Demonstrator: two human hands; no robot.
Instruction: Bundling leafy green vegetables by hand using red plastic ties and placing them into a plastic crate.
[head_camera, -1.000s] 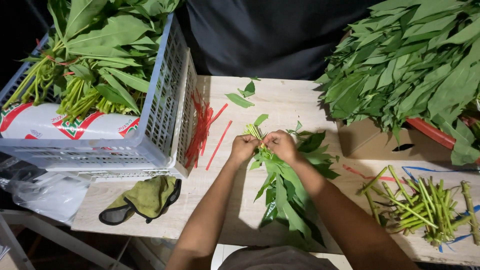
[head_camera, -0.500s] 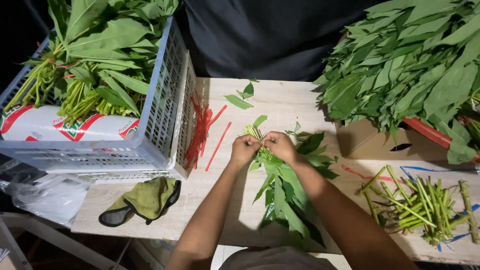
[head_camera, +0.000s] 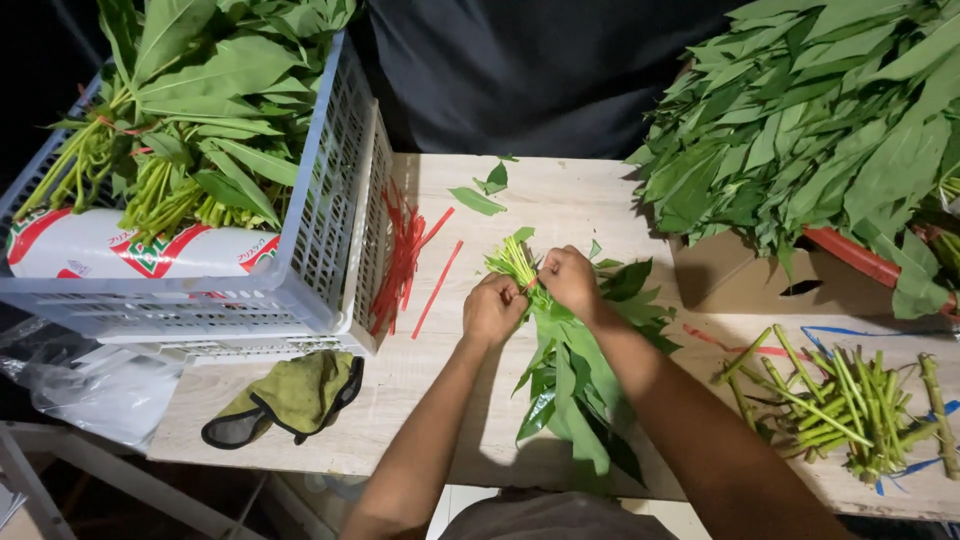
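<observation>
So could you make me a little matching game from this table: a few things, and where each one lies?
Things:
1. leafy bundle
2. red ties
3. cut stems
4. green cloth

Places:
A. table's right end
B. below the crates, near the front edge
C. in both hands
D. beside the white crate

Pairs: 1-C, 2-D, 3-A, 4-B

Table (head_camera: 560, 200): pale wood, matt, visible grain. Crate (head_camera: 320, 230) at left edge: perforated plastic, smooth, light blue-grey. Bundle of leaves (head_camera: 575, 385) under both hands: waxy, slightly glossy; cut stalk ends (head_camera: 512, 262) matt. Strips (head_camera: 405, 262) beside crate: red, thin, probably plastic, faint sheen. Glove (head_camera: 290, 395) near front edge: olive cloth, soft, matt. Box (head_camera: 735, 275) at right: brown cardboard, dull. Bag (head_camera: 100, 395) under left corner: clear film, crinkled, shiny.
</observation>
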